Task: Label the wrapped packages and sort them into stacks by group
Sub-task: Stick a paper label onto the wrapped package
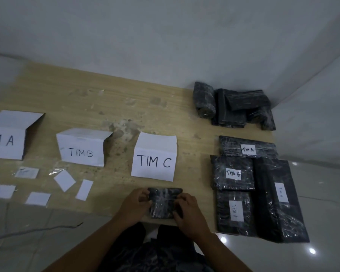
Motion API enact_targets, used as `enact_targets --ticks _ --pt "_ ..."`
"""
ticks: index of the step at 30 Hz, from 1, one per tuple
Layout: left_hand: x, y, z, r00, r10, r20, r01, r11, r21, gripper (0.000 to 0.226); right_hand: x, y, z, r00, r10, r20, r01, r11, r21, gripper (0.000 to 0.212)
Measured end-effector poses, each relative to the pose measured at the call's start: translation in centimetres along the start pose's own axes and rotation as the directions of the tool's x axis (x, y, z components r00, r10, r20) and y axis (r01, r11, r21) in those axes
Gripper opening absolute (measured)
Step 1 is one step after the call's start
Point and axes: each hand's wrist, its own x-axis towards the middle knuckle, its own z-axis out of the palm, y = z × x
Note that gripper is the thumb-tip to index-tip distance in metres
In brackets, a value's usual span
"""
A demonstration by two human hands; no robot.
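Note:
A small black wrapped package (164, 201) lies at the near edge of the wooden board, below the TIM C sign (154, 162). My left hand (134, 206) grips its left side and my right hand (187, 211) grips its right side. No label shows on it. To the right lie several labelled black packages: one marked TIM A (247, 147) at the back, one marked TIM B (233, 172), another TIM A (234, 211) in front, and a long one (277, 199) at the far right. An unlabelled heap of packages (232, 107) sits at the back right.
Folded paper signs TIM A (6, 141) and TIM B (81, 152) stand on the wooden board (114, 107) to the left. Several blank paper slips (64, 181) lie in front of them. A wall runs behind, tiled floor around, and a thin cable (37, 229) at lower left.

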Motion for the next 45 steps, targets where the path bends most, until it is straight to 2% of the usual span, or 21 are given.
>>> enact_targets --ticks 5,9,11,15,19,24,26,28,31,33,36,38,41,43,45 --pt "-0.2 -1.1 -2.1 0.999 0.033 -0.041 -0.031 0.998 0.059 0.017 0.1 -2.2 0.7 0.990 0.012 -0.139 -0.017 0.999 -0.036 0.021" --pt "-0.6 -2.7 -5.7 0.994 0.043 -0.104 -0.041 0.999 0.022 0.013 2.3 -6.2 2.3 0.991 -0.066 -0.120 0.064 0.998 -0.021 0.024" --pt "-0.9 -3.6 -7.9 0.983 0.048 -0.175 -0.053 0.998 -0.023 0.013 3.9 -9.1 3.4 0.985 -0.154 -0.073 0.152 0.988 -0.038 0.027" --pt "-1.6 -6.1 -12.5 0.956 0.067 -0.286 -0.086 0.995 -0.056 0.013 7.5 -13.7 7.8 0.942 -0.304 0.145 0.321 0.940 -0.112 0.041" --pt "-2.8 -8.5 -16.3 0.929 0.046 -0.367 -0.082 0.993 -0.085 0.006 9.4 -18.8 10.9 0.877 -0.355 0.324 0.421 0.892 -0.163 0.050" --pt "-4.1 -10.7 -19.4 0.916 0.016 -0.402 -0.060 0.993 -0.097 0.008 10.4 -21.7 13.3 0.830 -0.393 0.396 0.516 0.811 -0.275 0.074" --pt "-4.7 -11.4 -20.2 0.910 0.011 -0.414 -0.055 0.994 -0.093 0.009 10.7 -22.3 14.2 0.838 -0.338 0.428 0.505 0.777 -0.376 0.082" --pt "-5.0 -11.8 -20.4 0.909 0.003 -0.417 -0.051 0.993 -0.103 0.010 10.8 -22.6 14.7 0.857 -0.336 0.391 0.492 0.758 -0.428 0.070" --pt "-5.0 -12.1 -20.5 0.912 0.008 -0.410 -0.055 0.993 -0.102 0.008 10.5 -22.6 15.0 0.862 -0.401 0.312 0.506 0.720 -0.474 0.037" --pt "-4.7 -12.5 -20.5 0.915 0.007 -0.404 -0.056 0.992 -0.109 0.010 10.3 -22.3 14.9 0.848 -0.458 0.269 0.530 0.705 -0.472 0.030" --pt "-4.3 -12.6 -20.4 0.925 0.006 -0.379 -0.054 0.992 -0.117 0.013 9.9 -21.8 14.2 0.834 -0.497 0.238 0.551 0.735 -0.396 0.029" --pt "-3.9 -12.6 -20.1 0.932 -0.001 -0.363 -0.049 0.991 -0.127 0.014 9.6 -21.7 13.4 0.875 -0.453 0.172 0.485 0.818 -0.309 0.025" --pt "-3.4 -12.1 -19.5 0.941 0.015 -0.338 -0.058 0.991 -0.119 0.012 9.1 -21.5 11.4 0.976 -0.218 0.004 0.218 0.976 0.003 0.018" --pt "-2.7 -11.1 -18.7 0.951 0.026 -0.308 -0.064 0.991 -0.113 0.011 8.8 -20.7 9.6 0.990 -0.021 -0.137 0.053 0.971 0.233 0.016" --pt "-2.2 -10.0 -17.9 0.960 0.047 -0.276 -0.079 0.991 -0.105 0.009 8.6 -19.6 8.2 0.957 0.159 -0.241 -0.043 0.904 0.425 0.021"
